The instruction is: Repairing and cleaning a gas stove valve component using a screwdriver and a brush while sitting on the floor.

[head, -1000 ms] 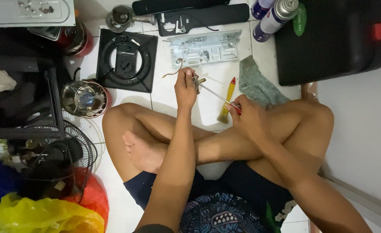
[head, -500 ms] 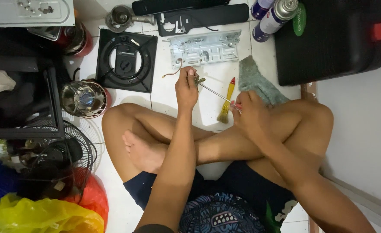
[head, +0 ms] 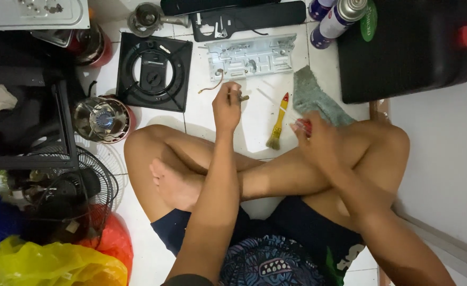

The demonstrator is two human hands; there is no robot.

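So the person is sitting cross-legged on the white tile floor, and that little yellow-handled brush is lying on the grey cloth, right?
Not quite. In the head view the yellow-handled brush lies on the bare white tile floor, just beside the grey cloth, not on it. The person is indeed sitting cross-legged.

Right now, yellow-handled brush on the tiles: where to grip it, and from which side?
Grip the brush on its bare yellow handle, the end pointing away from the person. Come from above: it lies flat on the floor tile, bristles toward the shin. The right hand is nearest; the grey cloth lies close on that side.
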